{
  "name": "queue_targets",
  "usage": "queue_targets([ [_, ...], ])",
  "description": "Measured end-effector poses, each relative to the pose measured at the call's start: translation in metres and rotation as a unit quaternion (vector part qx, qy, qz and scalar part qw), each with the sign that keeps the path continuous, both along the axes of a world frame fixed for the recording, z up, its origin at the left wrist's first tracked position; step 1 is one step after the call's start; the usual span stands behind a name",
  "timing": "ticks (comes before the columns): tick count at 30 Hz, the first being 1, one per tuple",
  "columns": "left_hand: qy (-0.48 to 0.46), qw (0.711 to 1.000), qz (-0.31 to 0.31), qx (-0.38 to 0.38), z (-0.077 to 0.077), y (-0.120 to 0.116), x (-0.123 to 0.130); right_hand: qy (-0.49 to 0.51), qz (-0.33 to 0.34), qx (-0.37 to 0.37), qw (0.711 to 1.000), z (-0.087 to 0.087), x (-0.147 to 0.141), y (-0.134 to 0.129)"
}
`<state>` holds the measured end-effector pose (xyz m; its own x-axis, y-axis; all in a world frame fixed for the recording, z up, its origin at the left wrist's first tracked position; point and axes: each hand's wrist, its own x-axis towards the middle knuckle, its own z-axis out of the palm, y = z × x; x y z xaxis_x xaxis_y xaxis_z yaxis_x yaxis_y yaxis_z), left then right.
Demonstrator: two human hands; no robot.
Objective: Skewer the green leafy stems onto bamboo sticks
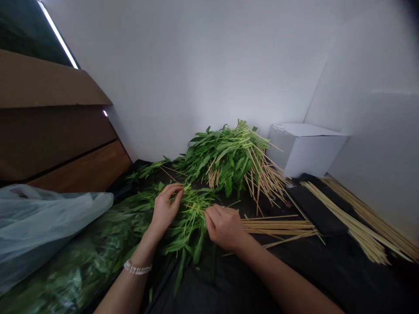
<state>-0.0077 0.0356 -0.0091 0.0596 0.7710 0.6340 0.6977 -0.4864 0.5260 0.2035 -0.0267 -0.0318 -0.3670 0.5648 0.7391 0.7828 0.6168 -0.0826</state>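
Loose leafy green stems (193, 213) lie in a pile in front of me, their pale cut ends around my fingers. My left hand (166, 208) is closed in a pinch at the upper edge of this pile, with a green stem at its fingertips. On the pile's right side my right hand (226, 227) is closed, thumb against the curled fingers; whatever it grips is hidden. Just behind, a heap of greens on thin wooden sticks (235, 152) rises against the wall. Beside my right hand lie bare wooden sticks (278, 227).
A clear plastic bag of greens (85, 261) and a whitish plastic bag (42, 218) are at left, below a cardboard box (49, 83). At right stand a white box (307, 148), a black flat object (317, 209) and more bundled sticks (356, 226). Black sheeting (225, 288) covers the surface.
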Motion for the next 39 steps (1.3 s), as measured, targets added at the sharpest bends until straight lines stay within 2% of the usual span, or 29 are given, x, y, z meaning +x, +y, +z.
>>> queue_targets([
  [2, -0.083, 0.994, -0.038, -0.066, 0.005, -0.005, 0.004, 0.015, -0.014, -0.002, 1.0, 0.0, 0.001, 0.002],
  [5, -0.177, 0.966, -0.106, -0.158, 0.009, -0.01, 0.009, 0.034, -0.036, -0.017, 0.999, 0.0, 0.003, 0.005],
  [12, -0.239, 0.929, -0.17, -0.227, 0.019, -0.021, 0.015, 0.035, -0.044, -0.036, 0.998, 0.0, 0.005, 0.005],
  [15, -0.247, 0.927, -0.166, -0.229, 0.021, -0.024, 0.017, 0.028, -0.039, -0.038, 0.998, 0.0, 0.004, 0.005],
  [21, -0.274, 0.933, -0.11, -0.204, 0.016, -0.018, 0.02, 0.017, -0.031, -0.036, 0.999, 0.0, 0.004, 0.003],
  [26, -0.322, 0.914, -0.12, -0.215, 0.012, -0.016, 0.02, 0.027, -0.031, -0.039, 0.998, 0.001, 0.005, 0.004],
  [39, -0.378, 0.88, -0.135, -0.254, 0.009, -0.015, 0.021, 0.042, -0.045, -0.028, 0.998, 0.001, 0.006, 0.006],
])
